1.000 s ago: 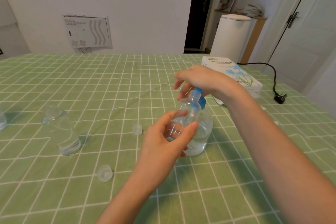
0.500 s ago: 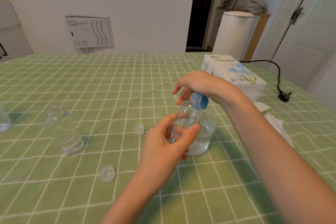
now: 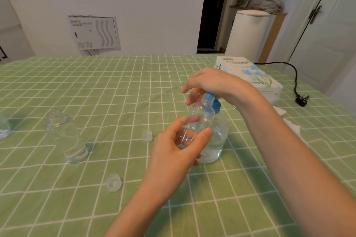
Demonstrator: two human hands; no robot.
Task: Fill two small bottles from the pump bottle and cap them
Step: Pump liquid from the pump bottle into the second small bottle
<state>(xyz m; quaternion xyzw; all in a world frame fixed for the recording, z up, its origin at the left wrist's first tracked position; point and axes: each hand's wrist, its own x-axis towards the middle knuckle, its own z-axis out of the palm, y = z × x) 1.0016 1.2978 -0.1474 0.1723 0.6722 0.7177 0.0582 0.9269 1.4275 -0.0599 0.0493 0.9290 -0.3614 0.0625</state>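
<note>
Head view: the left hand (image 3: 173,146) holds a small bottle (image 3: 200,119) off the green checked surface (image 3: 96,86); its fingers (image 3: 185,121) and thumb are curled round the clear body and clamped on it; the bottle leans, its open neck up against the blue pump head (image 3: 211,100). The right hand (image 3: 210,84) lies on top of that pump head; its fingers (image 3: 192,98) are loosely apart and hang down over the far side, resting on the head rather than wrapped round it. The pump bottle (image 3: 217,140) stands on the surface just behind the left fingers and directly under the right palm, with clear liquid in its lower part. A second small bottle (image 3: 65,138) stands uncapped well to the left of the left fingers; one clear cap (image 3: 147,135) lies just left of those fingers, near them but not touching; another cap (image 3: 113,183) lies nearer the person, below and left of the left wrist. Beyond the right hand sits a white tissue box (image 3: 250,75); right of the right forearm lie crumpled tissues (image 3: 290,125), and further right a black plug (image 3: 302,100) on its cord; part of another clear container (image 3: 2,129) shows at the far left edge.
</note>
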